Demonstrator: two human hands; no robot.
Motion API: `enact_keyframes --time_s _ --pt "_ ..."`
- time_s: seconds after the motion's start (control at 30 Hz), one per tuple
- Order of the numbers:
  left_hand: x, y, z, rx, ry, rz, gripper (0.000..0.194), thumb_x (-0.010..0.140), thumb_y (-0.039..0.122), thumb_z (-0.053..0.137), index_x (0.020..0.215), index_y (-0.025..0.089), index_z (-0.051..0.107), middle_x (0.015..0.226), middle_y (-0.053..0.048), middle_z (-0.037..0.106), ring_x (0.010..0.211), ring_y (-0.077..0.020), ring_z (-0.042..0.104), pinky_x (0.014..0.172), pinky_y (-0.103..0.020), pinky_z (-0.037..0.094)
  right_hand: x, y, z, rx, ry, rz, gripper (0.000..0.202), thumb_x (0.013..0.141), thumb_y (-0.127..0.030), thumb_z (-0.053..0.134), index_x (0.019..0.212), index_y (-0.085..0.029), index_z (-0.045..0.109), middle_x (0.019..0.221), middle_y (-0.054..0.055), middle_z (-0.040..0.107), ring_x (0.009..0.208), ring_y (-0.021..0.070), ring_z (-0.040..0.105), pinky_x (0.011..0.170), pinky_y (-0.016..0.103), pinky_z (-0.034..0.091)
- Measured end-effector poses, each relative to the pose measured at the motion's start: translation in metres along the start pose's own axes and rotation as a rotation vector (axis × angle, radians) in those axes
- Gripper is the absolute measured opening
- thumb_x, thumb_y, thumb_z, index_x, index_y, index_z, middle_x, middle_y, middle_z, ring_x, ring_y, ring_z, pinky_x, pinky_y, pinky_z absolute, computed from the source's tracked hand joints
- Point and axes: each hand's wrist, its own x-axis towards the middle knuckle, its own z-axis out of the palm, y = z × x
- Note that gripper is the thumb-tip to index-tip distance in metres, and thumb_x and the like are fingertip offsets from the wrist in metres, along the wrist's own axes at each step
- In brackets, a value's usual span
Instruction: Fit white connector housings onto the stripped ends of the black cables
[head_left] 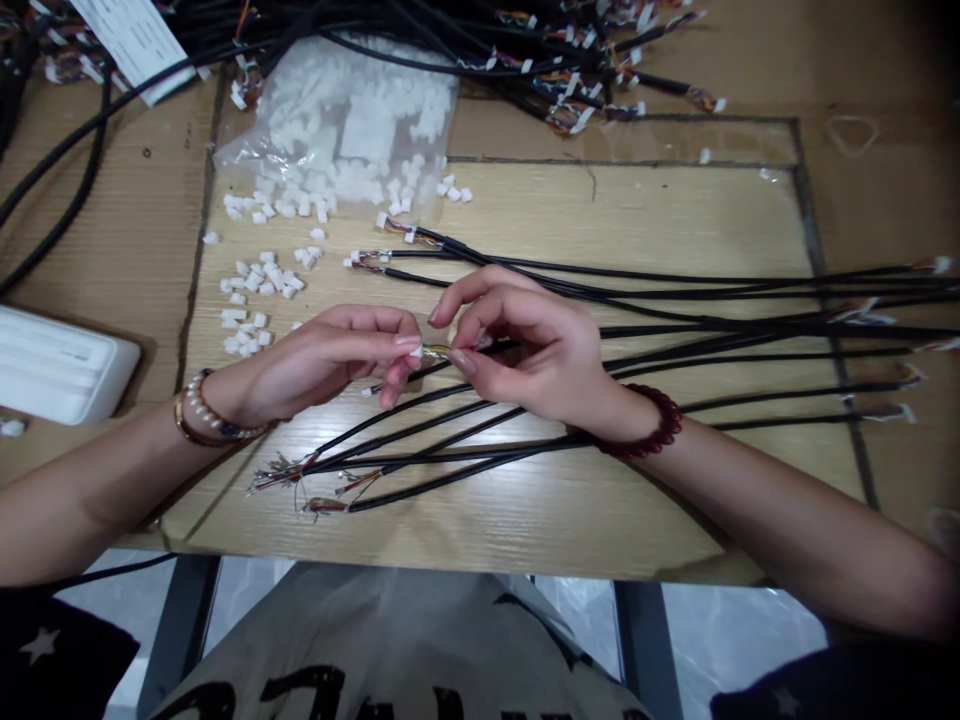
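Between thumb and fingers, my left hand (360, 350) pinches a small white connector housing (416, 351). My right hand (529, 345) is closed on thin coloured wires (435, 351) at the end of a black cable, and these wires run to the housing. How deep the wires sit in it is too small to tell. Below my hands, several black cables (450, 455) lie with bare wire ends (281, 472) fanned toward the left. Above them rest cables whose left ends carry white connectors (382, 222).
Loose white housings (262, 275) lie in small piles left of my hands. Behind them sits a clear plastic bag (360, 120) of white housings. A heap of black cables (525, 50) fills the back. At the left stands a white box-shaped device (67, 365).
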Motion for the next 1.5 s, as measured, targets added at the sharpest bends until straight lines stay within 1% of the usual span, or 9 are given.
enact_keyframes --time_s 0.13,0.37,0.53,0.8,0.93,1.07,1.17,1.23,1.5 --pt "0.0008 0.0002 0.0007 -0.002 0.002 0.004 0.023 0.089 0.028 0.082 0.078 0.01 0.073 0.069 -0.001 0.062 0.063 -0.0099 0.06 0.059 -0.017 0.059 -0.0004 -0.0003 0.0 -0.044 -0.004 -0.035 0.01 0.089 -0.014 0.076 0.087 -0.018 0.067 0.104 0.007 0.074 0.095 0.0146 0.071 0.079 0.028 0.059" --pt "0.0012 0.0009 0.0012 0.009 0.002 0.009 0.022 0.087 0.027 0.083 0.079 0.009 0.073 0.07 -0.001 0.061 0.064 -0.0103 0.059 0.059 -0.018 0.06 -0.0003 0.001 0.0012 -0.082 -0.004 -0.078 0.01 0.089 -0.014 0.075 0.086 -0.018 0.066 0.104 0.006 0.075 0.096 0.0158 0.073 0.079 0.028 0.06" --pt "0.0007 0.0006 0.0017 -0.005 0.017 -0.001 0.022 0.087 0.026 0.083 0.078 0.01 0.072 0.071 -0.001 0.061 0.063 -0.0098 0.059 0.058 -0.018 0.059 -0.0004 0.0003 0.0009 -0.109 0.016 -0.052 0.01 0.088 -0.014 0.075 0.085 -0.018 0.066 0.103 0.006 0.074 0.088 0.0138 0.07 0.068 0.024 0.056" --pt "0.0007 0.0004 0.001 0.007 0.008 0.0 0.021 0.089 0.026 0.082 0.078 0.01 0.072 0.071 -0.002 0.062 0.063 -0.01 0.061 0.06 -0.017 0.058 -0.0007 -0.0014 0.0018 -0.063 0.04 0.008 0.01 0.088 -0.016 0.076 0.085 -0.015 0.067 0.103 0.007 0.072 0.076 0.0092 0.062 0.059 0.019 0.05" --pt "0.0014 -0.0008 0.0008 0.005 0.005 0.0 0.022 0.088 0.029 0.083 0.08 0.01 0.073 0.072 -0.002 0.062 0.063 -0.01 0.061 0.06 -0.017 0.058 -0.0011 0.0005 0.0027 -0.034 0.049 0.03 0.011 0.09 -0.02 0.076 0.085 -0.017 0.067 0.104 0.007 0.072 0.074 0.009 0.06 0.058 0.02 0.05" --pt "0.0005 -0.0043 0.0005 0.046 0.024 0.047 0.023 0.092 0.034 0.079 0.087 0.013 0.075 0.08 -0.003 0.066 0.066 -0.0101 0.063 0.061 -0.017 0.057 -0.0015 0.0012 0.0024 -0.035 0.066 0.038 0.011 0.091 -0.02 0.075 0.085 -0.017 0.066 0.103 0.008 0.072 0.073 0.0089 0.06 0.056 0.02 0.048" --pt "-0.0017 -0.0066 -0.0007 0.129 0.001 0.062 0.034 0.098 0.047 0.07 0.091 0.014 0.078 0.084 -0.006 0.072 0.067 -0.012 0.065 0.064 -0.021 0.056 -0.0015 0.0003 0.0017 -0.062 0.061 0.035 0.01 0.091 -0.019 0.074 0.085 -0.017 0.066 0.103 0.008 0.072 0.072 0.0085 0.059 0.056 0.02 0.048" --pt "-0.003 -0.0068 -0.0019 0.162 -0.024 0.055 0.039 0.1 0.049 0.066 0.089 0.015 0.079 0.083 -0.007 0.073 0.065 -0.0119 0.065 0.064 -0.021 0.055 -0.0013 -0.0002 0.0016 -0.066 0.061 0.021 0.011 0.091 -0.019 0.075 0.085 -0.016 0.066 0.103 0.008 0.072 0.072 0.0084 0.059 0.056 0.02 0.048" --pt "-0.0012 -0.003 -0.0021 0.129 -0.027 0.03 0.023 0.099 0.034 0.069 0.093 0.014 0.079 0.086 -0.007 0.074 0.068 -0.012 0.066 0.064 -0.02 0.056 -0.0012 0.0001 0.0013 -0.075 0.054 0.014 0.01 0.09 -0.019 0.075 0.085 -0.017 0.066 0.102 0.007 0.073 0.072 0.0088 0.06 0.057 0.021 0.049"
